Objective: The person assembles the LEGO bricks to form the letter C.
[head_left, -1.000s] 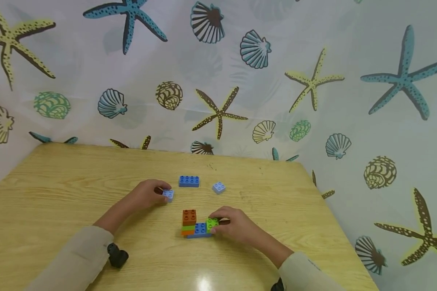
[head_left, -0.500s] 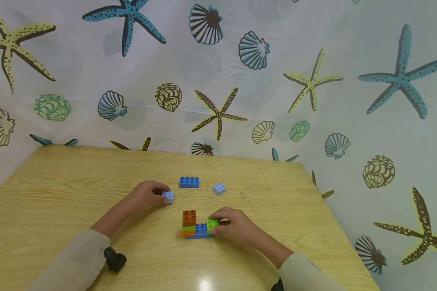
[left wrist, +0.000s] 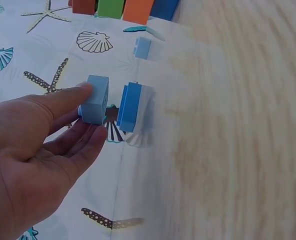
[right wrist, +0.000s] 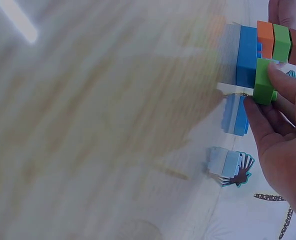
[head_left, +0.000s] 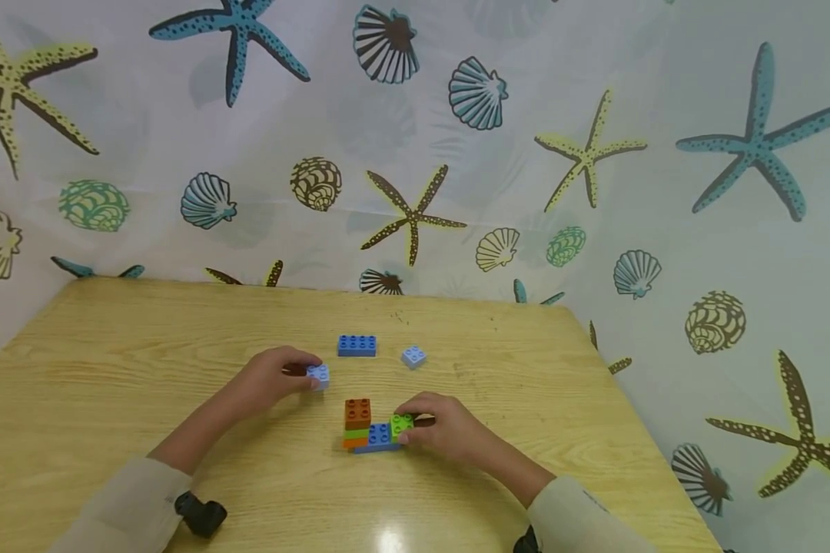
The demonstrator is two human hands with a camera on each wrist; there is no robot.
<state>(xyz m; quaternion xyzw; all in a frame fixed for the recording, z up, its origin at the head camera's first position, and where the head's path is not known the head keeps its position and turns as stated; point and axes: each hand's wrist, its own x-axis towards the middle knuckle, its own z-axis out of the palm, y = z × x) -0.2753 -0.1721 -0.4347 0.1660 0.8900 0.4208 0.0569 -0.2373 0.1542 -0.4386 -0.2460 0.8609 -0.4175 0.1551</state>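
My left hand (head_left: pixel 271 379) pinches a light blue square toy building brick (left wrist: pixel 95 100) between thumb and fingers. Whether that brick touches the table is hard to tell. On the right, my right hand (head_left: pixel 446 426) pinches a bright green brick (right wrist: pixel 263 82) at the right end of a longer blue brick (head_left: pixel 383 436). The left end of this blue brick bears a small stack: an orange brick (right wrist: pixel 265 39) below, a green one (right wrist: pixel 282 43) in the middle and a brownish-red one (head_left: pixel 357 412) on top.
Behind the stack lie a blue eight-stud brick (head_left: pixel 356 346) and another light blue square brick (head_left: pixel 413 356). Everything rests on a wooden table (head_left: pixel 145 330). A cloth printed with shells and starfish (head_left: pixel 415 215) hangs along its back and right side.
My left forearm has swung slightly to the left and down, while the fingers keep the light blue brick in nearly the same place. The right hand holds still on the green brick.
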